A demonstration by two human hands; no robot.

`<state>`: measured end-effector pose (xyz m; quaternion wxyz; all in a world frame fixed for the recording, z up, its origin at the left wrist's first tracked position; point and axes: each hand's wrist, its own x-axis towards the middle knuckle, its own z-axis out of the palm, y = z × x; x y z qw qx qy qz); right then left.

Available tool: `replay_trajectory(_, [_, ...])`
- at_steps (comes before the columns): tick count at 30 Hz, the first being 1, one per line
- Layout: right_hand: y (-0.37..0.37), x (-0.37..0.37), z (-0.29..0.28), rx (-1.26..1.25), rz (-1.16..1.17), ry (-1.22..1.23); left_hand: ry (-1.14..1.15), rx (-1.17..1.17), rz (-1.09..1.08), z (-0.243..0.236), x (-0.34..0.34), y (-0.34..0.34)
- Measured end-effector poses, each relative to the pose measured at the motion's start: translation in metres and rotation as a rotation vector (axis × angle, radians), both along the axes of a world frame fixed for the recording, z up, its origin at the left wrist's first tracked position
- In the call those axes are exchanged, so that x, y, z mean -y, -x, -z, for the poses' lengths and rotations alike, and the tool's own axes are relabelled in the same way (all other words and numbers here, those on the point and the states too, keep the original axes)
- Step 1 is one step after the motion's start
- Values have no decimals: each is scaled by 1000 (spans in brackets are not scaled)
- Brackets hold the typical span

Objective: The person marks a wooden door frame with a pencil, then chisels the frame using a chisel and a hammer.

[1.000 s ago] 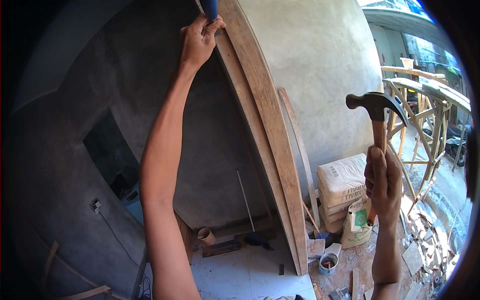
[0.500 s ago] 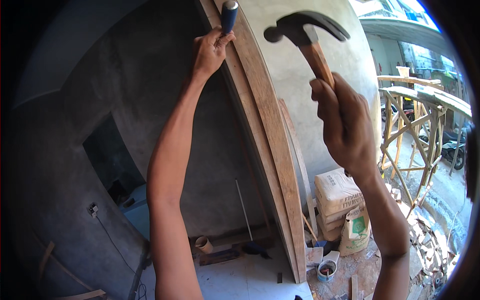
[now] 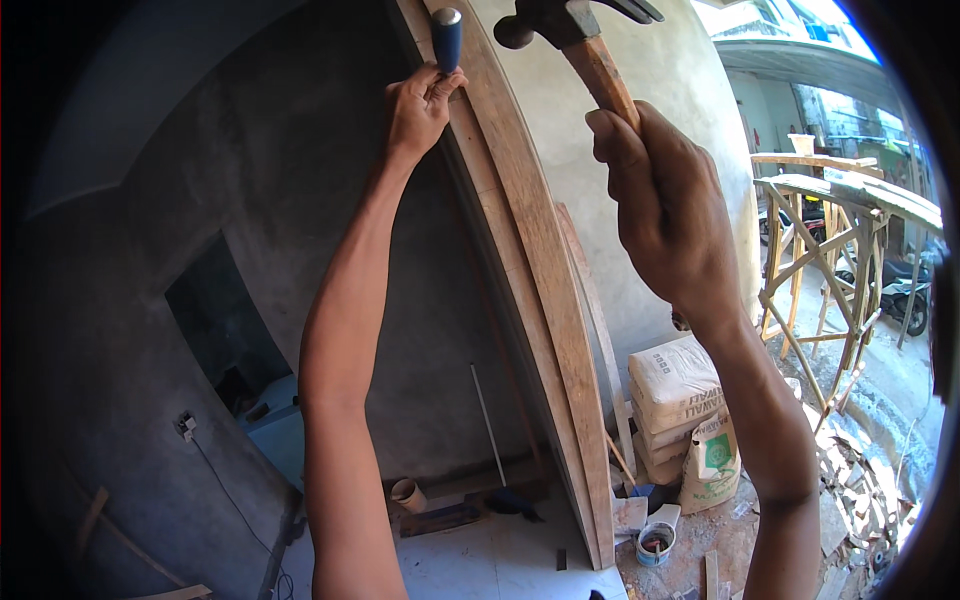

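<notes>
My left hand (image 3: 421, 115) is raised to the wooden door frame (image 3: 535, 290), its fingers closed round the lower part of a chisel (image 3: 447, 42). The chisel's blue handle with a metal cap points up; its blade is hidden behind the hand and cannot be seen. In my right hand (image 3: 672, 205) is a claw hammer (image 3: 603, 78), gripped by its wooden handle. The dark hammer head is up to the right of the chisel, apart from it, its round face toward the cap and part of its claw at the picture's top edge.
Stacked cement bags (image 3: 672, 385) and an open green-marked sack (image 3: 712, 465) stand right of the frame's foot, by a white bucket (image 3: 655, 543). Rubble (image 3: 865, 490) covers the ground at the right. Wooden trestles (image 3: 825, 260) stand outside. A grey wall socket (image 3: 186, 425) is on the left.
My right hand has moved up and to the left with the hammer, bringing its head nearer the chisel. My left hand stays at the frame, the chisel shifted very slightly.
</notes>
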<state>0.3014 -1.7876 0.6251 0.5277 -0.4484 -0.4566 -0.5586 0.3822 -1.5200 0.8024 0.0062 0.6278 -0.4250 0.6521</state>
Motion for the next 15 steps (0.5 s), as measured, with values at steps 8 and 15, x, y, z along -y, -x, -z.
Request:
replay_trajectory(8, [-6, 0, 2, 30, 26, 36, -73, 11, -83, -1, 1, 7])
replay_trajectory(15, [5, 2, -20, 160, 18, -132, -9, -30, -135, 0, -1, 6])
